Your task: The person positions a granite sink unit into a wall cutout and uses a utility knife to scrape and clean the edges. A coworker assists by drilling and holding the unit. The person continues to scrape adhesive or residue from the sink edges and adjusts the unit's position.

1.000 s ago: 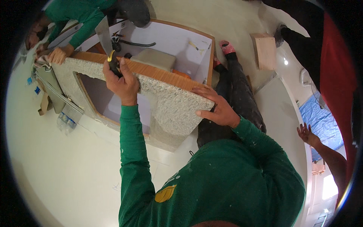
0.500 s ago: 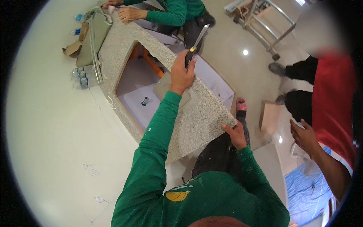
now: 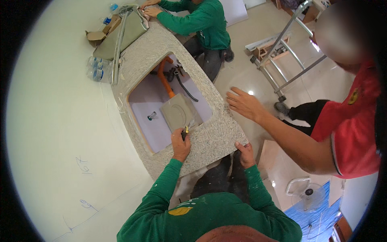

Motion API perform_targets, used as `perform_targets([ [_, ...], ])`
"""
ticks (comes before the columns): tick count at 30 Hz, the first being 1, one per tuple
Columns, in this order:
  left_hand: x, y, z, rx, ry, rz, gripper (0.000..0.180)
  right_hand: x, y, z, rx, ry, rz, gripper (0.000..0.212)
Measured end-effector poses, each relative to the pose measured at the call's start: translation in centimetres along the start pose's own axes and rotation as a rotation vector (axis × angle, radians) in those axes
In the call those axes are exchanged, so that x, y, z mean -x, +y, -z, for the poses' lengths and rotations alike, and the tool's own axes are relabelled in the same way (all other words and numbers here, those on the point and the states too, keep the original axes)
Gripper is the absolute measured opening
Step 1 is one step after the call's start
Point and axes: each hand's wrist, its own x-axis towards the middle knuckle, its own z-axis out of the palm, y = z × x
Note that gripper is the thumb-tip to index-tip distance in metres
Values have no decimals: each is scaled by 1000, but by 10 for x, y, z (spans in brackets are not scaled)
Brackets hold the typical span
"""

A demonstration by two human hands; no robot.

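Observation:
A speckled grey stone countertop (image 3: 211, 145) with a large cut-out lies in front of me. My left hand (image 3: 180, 150) is closed around the black and yellow handle of a knife (image 3: 185, 131) at the near edge of the opening; its silver blade reaches over the gap. At the slab's near right corner, my right hand (image 3: 246, 156) grips the edge, thumb on top and fingers hidden below. Inside the opening show an orange pipe (image 3: 162, 76), a black hose (image 3: 187, 89), a beige panel (image 3: 176, 111) and a small metal fitting (image 3: 151, 116).
A red-shirted person's hand (image 3: 243, 104) reaches to the slab's right edge. Another person's hands (image 3: 152, 11) rest at its far end. By the wall stand a green folded piece (image 3: 125, 38), plastic bottles (image 3: 96, 68) and a cardboard box (image 3: 96, 37). A metal ladder (image 3: 282, 74) stands right.
My left hand has brought the knife down and nearer to me, to the opening's edge. My right hand stays at the corner. The red-shirted person's arm has come in toward the slab.

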Motion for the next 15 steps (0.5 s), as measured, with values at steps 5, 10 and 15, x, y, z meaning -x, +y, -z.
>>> perform_targets([
  [5,5,-2,16,-46,-129,6,39,5,4,-2,121,-16,-23,65],
  [10,5,-11,15,-34,-139,-34,42,14,-21,-13,344,60,-59,60],
  [15,0,7,4,4,-193,-54,46,37,-52,-23,1298,334,476,60],
])
